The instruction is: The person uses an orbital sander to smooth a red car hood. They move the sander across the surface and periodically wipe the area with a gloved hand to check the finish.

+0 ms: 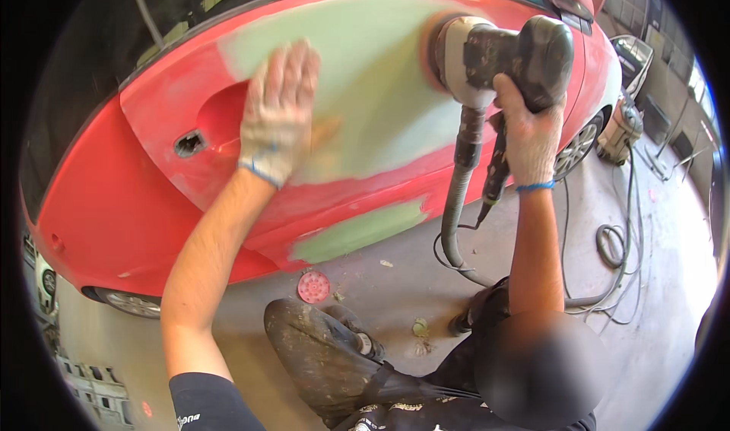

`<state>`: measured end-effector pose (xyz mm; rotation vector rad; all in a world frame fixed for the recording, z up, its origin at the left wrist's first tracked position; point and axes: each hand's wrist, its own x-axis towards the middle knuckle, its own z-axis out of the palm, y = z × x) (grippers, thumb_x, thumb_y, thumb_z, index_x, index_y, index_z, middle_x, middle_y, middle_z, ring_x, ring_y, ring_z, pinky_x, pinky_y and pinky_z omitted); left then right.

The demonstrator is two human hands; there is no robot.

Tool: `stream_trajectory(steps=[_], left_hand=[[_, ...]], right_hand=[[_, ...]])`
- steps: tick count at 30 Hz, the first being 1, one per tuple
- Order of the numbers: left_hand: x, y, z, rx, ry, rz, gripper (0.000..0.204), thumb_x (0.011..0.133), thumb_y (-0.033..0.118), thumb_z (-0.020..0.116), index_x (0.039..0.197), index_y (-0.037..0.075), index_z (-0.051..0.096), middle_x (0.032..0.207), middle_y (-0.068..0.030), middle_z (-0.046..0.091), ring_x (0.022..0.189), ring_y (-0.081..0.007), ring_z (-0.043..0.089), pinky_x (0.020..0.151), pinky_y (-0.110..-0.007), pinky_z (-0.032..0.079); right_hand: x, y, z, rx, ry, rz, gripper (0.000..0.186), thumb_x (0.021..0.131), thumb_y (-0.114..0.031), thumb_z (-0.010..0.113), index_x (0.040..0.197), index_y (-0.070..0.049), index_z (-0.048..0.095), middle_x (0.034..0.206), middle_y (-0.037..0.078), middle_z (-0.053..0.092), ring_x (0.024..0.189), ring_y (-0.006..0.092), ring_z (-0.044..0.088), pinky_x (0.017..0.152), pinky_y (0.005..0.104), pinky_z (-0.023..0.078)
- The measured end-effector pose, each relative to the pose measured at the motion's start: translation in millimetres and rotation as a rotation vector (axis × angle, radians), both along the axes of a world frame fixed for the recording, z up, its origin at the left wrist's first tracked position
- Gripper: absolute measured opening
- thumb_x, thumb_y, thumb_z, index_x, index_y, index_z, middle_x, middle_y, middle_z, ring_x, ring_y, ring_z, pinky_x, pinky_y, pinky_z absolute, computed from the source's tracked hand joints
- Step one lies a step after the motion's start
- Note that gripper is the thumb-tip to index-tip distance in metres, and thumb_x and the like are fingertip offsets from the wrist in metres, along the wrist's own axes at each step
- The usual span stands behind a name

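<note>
A red car door (pixel 171 191) fills the upper middle, with a broad patch of pale green filler (pixel 357 58) across it. My left hand (pixel 278 112), in a white knit glove with bare fingertips, lies flat on the door at the patch's left part, fingers stretched out. In my right hand (pixel 530 131), gloved the same way, is a black and grey power sander (pixel 506 55). Its round pad stands against the filler on the right. A ribbed grey hose (pixel 458 195) and a black cable hang down from the sander.
Left of my left hand is an open handle recess (pixel 190 144). A smaller green patch (pixel 361 229) lies low on the door. On the grey floor lie a round red perforated disc (pixel 313 286) and coiled black cable (pixel 610 246). A vacuum unit (pixel 622 129) stands by the wheel (pixel 579 148).
</note>
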<state>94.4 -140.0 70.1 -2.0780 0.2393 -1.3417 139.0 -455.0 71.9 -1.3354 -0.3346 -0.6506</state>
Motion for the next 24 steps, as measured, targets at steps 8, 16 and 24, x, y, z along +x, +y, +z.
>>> stream_trajectory(steps=[8,16,24], left_hand=[[3,-19,2,-0.141,-0.009,-0.064,0.092,0.084,0.061,0.061,0.152,0.004,0.039,0.162,-0.0147,0.032,0.151,-0.0297,0.026,0.124,-0.044,0.018],[-52,-41,-151,-0.159,0.666,-0.271,0.062,0.088,0.045,0.061,0.141,0.013,0.053,0.15,-0.0115,0.047,0.14,-0.0313,0.041,0.114,-0.045,0.034],[-83,-47,-303,-0.623,1.495,-0.036,0.049,0.087,0.044,0.061,0.123,0.011,0.065,0.115,-0.0173,0.07,0.106,-0.0372,0.067,0.091,-0.049,0.052]], right_hand=[[-17,8,19,-0.106,-0.097,0.051,0.056,0.08,-0.019,0.084,0.117,0.002,0.048,0.09,0.009,0.064,0.065,0.0139,0.062,0.056,0.0264,0.053],[-36,42,34,-0.236,-0.12,0.096,0.072,0.077,-0.023,0.087,0.124,0.009,0.042,0.106,0.017,0.064,0.085,0.0204,0.067,0.064,0.0294,0.058],[-88,132,76,-0.237,-0.499,0.13,0.034,0.082,-0.005,0.07,0.114,0.003,0.062,0.094,0.006,0.067,0.084,0.0124,0.063,0.07,0.0281,0.052]])
